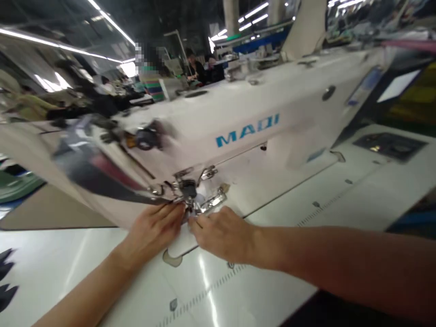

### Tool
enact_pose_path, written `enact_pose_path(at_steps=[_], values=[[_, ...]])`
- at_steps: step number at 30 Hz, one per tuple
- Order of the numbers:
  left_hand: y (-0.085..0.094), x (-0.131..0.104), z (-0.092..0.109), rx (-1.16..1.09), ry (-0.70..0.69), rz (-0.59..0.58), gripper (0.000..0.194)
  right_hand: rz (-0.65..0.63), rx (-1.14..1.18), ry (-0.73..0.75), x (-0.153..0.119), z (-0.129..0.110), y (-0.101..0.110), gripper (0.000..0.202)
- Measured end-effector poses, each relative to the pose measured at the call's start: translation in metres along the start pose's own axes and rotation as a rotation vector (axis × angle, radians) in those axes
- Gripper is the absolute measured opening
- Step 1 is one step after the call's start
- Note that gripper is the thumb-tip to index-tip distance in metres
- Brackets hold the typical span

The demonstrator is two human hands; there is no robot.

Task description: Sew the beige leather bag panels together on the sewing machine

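Note:
A white industrial sewing machine [238, 122] with blue lettering stands in front of me. Both hands meet at its needle area, close to the metal presser foot [194, 206]. My left hand [156, 227] comes in from the left, its fingers bent together beside the foot. Just right of it, my right hand [221, 234] is closed, thumb and fingers pinched near the front of the foot. Whatever lies between the fingertips is too small and blurred to make out. A shiny metal guide [214, 201] sits on the machine bed behind my right fingers.
The white sewing table [136, 295] carries a printed ruler scale along its front. Dark fabric pieces [6, 277] lie at the left edge. A control panel [390, 144] is set into the right side. Other people and machines fill the background.

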State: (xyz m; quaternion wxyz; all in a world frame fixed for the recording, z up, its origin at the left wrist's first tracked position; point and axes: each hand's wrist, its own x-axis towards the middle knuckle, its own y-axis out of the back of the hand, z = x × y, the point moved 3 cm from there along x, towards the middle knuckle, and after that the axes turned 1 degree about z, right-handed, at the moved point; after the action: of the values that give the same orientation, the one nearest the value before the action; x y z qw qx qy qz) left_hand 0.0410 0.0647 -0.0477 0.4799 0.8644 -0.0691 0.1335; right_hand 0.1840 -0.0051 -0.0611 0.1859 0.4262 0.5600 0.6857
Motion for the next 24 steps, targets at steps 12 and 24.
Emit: enact_pose_path(at_steps=[12,24], values=[[0.031,-0.067,0.003,0.117,0.077,-0.117,0.029,0.049,0.043,-0.019,-0.014,0.011,0.006,0.019],[0.126,-0.12,0.076,0.005,0.436,0.07,0.043,0.305,-0.108,0.061,-0.013,0.014,-0.031,0.039]])
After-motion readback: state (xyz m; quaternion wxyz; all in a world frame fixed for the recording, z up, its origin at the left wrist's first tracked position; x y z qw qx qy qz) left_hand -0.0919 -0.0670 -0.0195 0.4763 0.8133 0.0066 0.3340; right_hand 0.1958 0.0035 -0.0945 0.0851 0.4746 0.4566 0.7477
